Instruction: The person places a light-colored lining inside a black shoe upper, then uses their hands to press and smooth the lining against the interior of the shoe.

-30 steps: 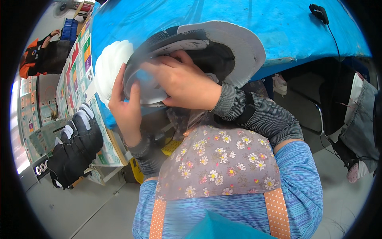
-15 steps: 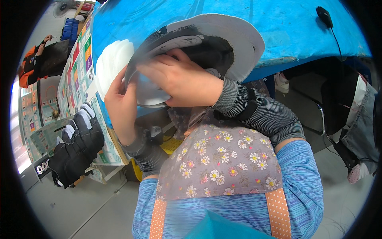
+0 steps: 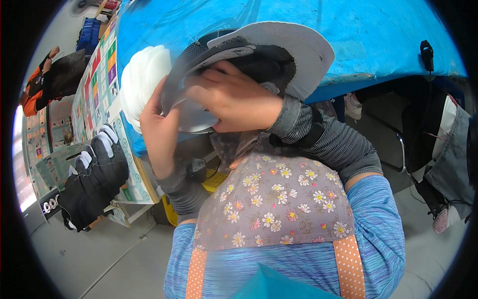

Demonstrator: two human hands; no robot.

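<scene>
A black and grey shoe upper [image 3: 254, 60] with a wide white stitched edge is held up before me, its opening turned toward me. My left hand [image 3: 160, 127] pinches its left edge between thumb and fingers. Inside the opening, the fingers of my right hand [image 3: 239, 99] are curled round the material near that same edge; their tips are blurred and partly hidden. A smooth pale grey sheet-like part [image 3: 195, 117] shows below my right hand. Close beside my left hand lies a stack of white shoe-shaped pieces [image 3: 142, 84].
A blue-covered table [image 3: 368, 30] spreads beyond the upper. Black shoe parts [image 3: 94, 182] hang in a row at the left, by a board with coloured labels [image 3: 107, 65]. A black corded device [image 3: 426, 55] is at the table's right edge. Other people sit on both sides.
Both hands and the upper have shifted slightly right, with the upper's edge turning a little. The black corded device at the right has moved down toward the table edge.
</scene>
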